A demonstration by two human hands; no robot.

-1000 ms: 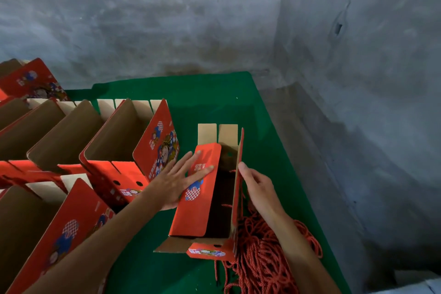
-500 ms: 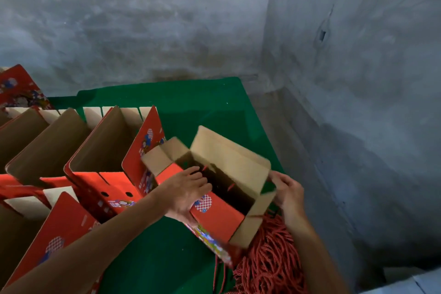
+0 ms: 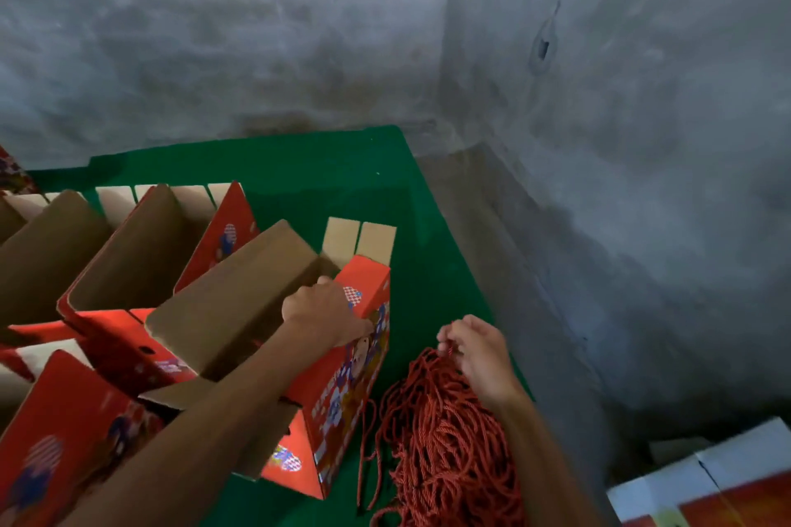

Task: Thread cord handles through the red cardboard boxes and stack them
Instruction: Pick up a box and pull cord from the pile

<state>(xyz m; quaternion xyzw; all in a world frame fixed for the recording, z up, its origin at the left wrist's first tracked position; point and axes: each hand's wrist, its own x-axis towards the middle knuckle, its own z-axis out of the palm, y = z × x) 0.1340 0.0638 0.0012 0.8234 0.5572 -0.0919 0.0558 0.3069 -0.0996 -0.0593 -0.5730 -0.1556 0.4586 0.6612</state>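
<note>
A red cardboard box [image 3: 342, 411] with printed figures stands open on the green table [image 3: 325, 180], brown inside showing. My left hand [image 3: 325, 308] grips the box's top right edge, fingers curled over the rim. To the right lies a heap of red cords [image 3: 445, 441]. My right hand [image 3: 475, 349] is at the top of the heap and pinches a cord end between its fingertips. Several more open red boxes [image 3: 128, 270] stand in a row at the left.
Grey concrete walls close in behind and to the right of the table. The table's right edge runs just beside the cord heap. A white and red carton [image 3: 706, 488] lies on the floor at the bottom right.
The box was lifted, turned and set down against the row at the left. My right hand let go of it and went down to the cord heap.
</note>
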